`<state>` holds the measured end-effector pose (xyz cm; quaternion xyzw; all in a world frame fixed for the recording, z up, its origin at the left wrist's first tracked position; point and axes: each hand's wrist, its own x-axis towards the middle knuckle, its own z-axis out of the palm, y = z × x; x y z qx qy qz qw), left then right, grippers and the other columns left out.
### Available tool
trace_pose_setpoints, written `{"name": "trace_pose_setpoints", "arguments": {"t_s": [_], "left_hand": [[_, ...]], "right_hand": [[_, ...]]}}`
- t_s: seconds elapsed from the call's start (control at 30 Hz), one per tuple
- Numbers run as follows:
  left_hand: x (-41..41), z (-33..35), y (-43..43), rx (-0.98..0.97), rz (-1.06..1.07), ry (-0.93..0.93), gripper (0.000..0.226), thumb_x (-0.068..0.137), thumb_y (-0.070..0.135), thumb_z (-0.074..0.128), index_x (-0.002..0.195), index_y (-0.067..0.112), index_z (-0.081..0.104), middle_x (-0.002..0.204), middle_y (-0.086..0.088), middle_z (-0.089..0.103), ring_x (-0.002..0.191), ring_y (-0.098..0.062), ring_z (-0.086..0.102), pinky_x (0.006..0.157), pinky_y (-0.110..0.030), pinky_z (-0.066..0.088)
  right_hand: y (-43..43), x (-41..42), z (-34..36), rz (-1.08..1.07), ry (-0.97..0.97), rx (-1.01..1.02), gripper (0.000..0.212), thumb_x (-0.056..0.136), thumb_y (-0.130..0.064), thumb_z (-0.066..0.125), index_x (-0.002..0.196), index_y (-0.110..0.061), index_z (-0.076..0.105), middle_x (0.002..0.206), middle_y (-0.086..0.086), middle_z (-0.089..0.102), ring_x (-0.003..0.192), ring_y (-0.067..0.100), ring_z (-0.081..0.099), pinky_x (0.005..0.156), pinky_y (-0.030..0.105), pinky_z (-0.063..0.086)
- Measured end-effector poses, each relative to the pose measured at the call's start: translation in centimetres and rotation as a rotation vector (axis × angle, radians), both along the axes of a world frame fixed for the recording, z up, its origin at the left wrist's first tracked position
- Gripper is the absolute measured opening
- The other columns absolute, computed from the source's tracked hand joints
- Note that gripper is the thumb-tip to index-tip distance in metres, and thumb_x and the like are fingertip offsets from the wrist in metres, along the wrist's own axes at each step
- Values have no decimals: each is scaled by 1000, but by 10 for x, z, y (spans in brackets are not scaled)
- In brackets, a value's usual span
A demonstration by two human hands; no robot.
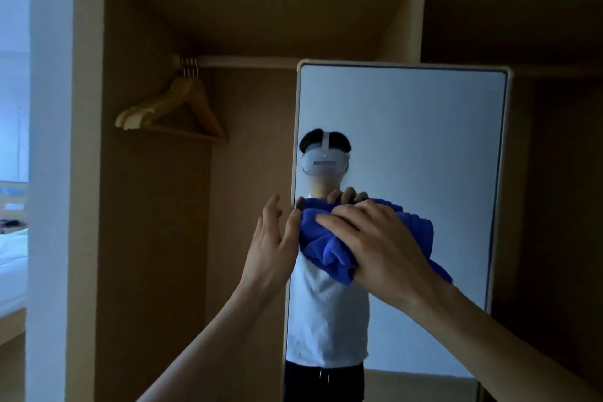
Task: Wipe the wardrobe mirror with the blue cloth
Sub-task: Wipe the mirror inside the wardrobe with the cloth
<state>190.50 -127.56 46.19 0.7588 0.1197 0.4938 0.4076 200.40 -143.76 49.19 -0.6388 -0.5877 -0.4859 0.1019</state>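
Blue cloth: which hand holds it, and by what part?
The right hand grips the bunched blue cloth around its middle, against the mirror. The left hand touches the mirror's edge.

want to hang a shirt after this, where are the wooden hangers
In the head view, the wooden hangers hang at the left end of the wardrobe rail, up and to the left of the mirror.

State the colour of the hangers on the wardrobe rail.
The hangers are pale natural wood with silvery metal hooks; the head view shows them best.
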Motion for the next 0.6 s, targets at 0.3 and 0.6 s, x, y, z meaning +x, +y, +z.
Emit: {"name": "trace_pose_setpoints", "arguments": {"t_s": [0.3,0.6], "left_hand": [[21,85,24,-66,-359,-191,41,108,47,37,145,33,46,124,11,64,107,-3,67,88,-24,57],[19,171,24,30,-315,-253,47,107,53,24,137,31,52,125,4,65,112,-12,64,103,-45,51]], "right_hand": [[20,6,84,-55,-286,204,57,75,-19,73,129,-15,56,116,6,66,92,28,62,79,46,55],[36,-7,189,-147,-359,250,58,83,-8,67,138,-19,55,128,7,59,107,31,55,92,47,45]]}}
